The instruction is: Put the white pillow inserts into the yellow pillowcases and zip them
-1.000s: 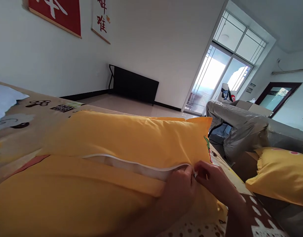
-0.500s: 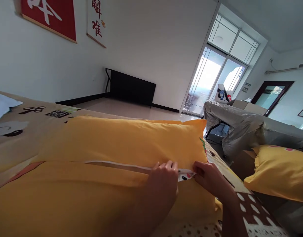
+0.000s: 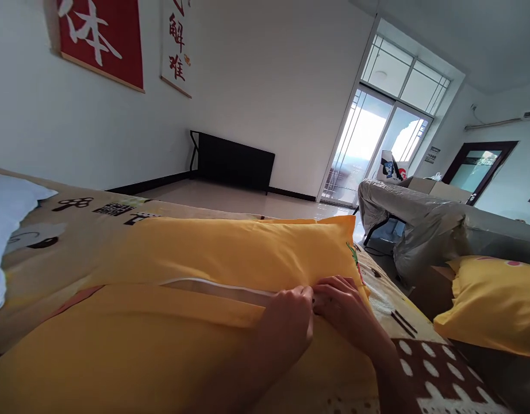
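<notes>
A yellow pillowcase [image 3: 239, 247] with a pillow-like bulk lies across the bed in front of me. Along its middle runs a white-edged zipper opening [image 3: 222, 284], which gapes to the left of my hands. My left hand [image 3: 286, 319] is closed on the pillowcase at the opening's right part. Right beside it, my right hand [image 3: 345, 305] pinches the zipper edge, its fingertips nearly meeting the left ones. Whatever lies between the fingertips, such as a zipper pull, is hidden.
A patterned bedsheet [image 3: 86, 230] covers the bed, with a white pillow [image 3: 15, 218] at left. Another yellow pillow [image 3: 493, 305] lies at right, near plastic-wrapped furniture [image 3: 484, 230]. A black folded table [image 3: 234, 162] leans against the far wall.
My right hand has moved left along the zipper edge, up against my left hand. The white patterned bit that showed between the hands is now covered. The view has tilted slightly upward.
</notes>
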Demonstrator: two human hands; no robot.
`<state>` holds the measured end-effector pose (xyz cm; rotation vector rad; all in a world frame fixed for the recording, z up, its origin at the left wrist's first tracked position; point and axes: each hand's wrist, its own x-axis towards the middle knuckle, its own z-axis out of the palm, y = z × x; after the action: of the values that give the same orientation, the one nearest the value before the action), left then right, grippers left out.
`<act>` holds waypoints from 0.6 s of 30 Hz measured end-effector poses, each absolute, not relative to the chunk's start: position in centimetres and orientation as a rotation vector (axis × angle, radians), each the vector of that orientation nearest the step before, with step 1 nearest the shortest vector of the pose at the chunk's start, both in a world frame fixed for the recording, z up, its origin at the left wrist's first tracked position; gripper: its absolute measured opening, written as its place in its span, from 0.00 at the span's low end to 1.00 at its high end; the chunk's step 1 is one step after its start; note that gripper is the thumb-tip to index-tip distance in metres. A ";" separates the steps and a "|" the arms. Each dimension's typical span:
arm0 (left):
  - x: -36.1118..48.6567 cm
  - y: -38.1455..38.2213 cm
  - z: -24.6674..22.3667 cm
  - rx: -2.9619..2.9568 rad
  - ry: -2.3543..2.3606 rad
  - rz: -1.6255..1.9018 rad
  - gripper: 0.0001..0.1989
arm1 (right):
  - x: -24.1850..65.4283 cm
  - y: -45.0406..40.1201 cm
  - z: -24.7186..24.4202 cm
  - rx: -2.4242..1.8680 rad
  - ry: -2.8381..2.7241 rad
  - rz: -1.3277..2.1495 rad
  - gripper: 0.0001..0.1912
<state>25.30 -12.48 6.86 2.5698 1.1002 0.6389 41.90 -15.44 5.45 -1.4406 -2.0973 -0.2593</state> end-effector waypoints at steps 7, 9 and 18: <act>25.3 -11.7 6.6 2.579 1.156 0.665 0.10 | 41.7 -13.8 3.6 -1.321 -2.059 -0.449 0.10; 25.0 -11.4 6.8 2.567 1.158 0.683 0.09 | 41.7 -13.6 3.4 -1.275 -2.045 -0.487 0.09; 22.0 -11.5 9.2 2.592 1.194 0.720 0.08 | 40.4 -13.9 3.6 -1.334 -1.881 -0.383 0.10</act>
<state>22.05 -11.46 9.23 2.5915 1.1938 0.7198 40.44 -13.87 3.55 -1.3338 -1.8812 -0.3827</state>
